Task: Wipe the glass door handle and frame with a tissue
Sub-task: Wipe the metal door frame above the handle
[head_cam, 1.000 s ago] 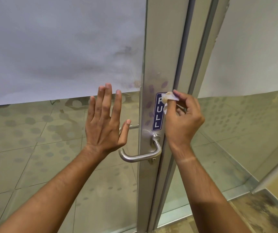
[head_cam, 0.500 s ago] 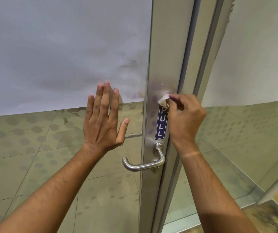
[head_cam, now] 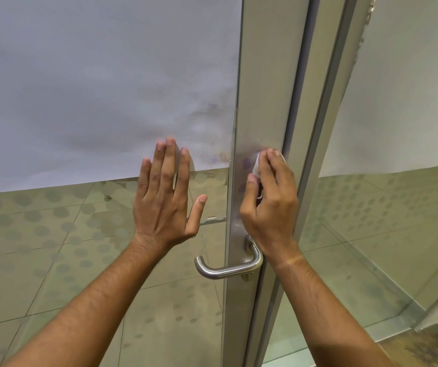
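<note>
Two hands up, right hand (head_cam: 268, 200) pressing tissue (head_cam: 256, 162) on frame (head_cam: 263, 102)

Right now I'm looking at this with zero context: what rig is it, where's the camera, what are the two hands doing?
There is no machine here. A person works with bare hands, and the single view comes from a wide-angle camera worn on the head, looking forward and down, so both forearms reach in from the bottom.

The left hand lies flat and open against the glass panel, fingers spread. The right hand pinches a small white tissue and presses it to the metal door frame, above the lever handle. The handle is not being touched by the tissue.

The upper glass is frosted; below it you see through to a tiled floor. Faint purplish smudges show on the frame beside the tissue. Part of the tissue is hidden under the fingers.
</note>
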The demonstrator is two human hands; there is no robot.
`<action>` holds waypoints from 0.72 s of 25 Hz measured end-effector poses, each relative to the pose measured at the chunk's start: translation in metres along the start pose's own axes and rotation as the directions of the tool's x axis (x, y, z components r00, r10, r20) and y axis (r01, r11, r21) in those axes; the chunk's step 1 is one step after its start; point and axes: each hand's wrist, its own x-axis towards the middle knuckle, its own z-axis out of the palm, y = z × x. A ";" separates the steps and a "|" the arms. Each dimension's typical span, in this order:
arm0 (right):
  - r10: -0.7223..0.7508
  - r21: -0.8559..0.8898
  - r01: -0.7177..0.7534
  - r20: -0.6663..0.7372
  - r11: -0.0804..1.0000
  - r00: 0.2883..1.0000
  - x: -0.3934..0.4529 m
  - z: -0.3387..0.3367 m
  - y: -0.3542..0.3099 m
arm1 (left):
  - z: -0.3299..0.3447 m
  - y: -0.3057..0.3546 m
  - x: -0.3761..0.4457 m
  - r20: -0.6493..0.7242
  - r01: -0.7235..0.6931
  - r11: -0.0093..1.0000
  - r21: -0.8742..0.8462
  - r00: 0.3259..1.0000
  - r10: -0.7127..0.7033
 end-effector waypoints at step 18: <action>-0.040 -0.042 0.049 0.207 0.998 0.977 -0.012 0.022 0.013 | 0.008 0.000 -0.001 -0.006 -0.015 0.995 0.095 1.000 0.016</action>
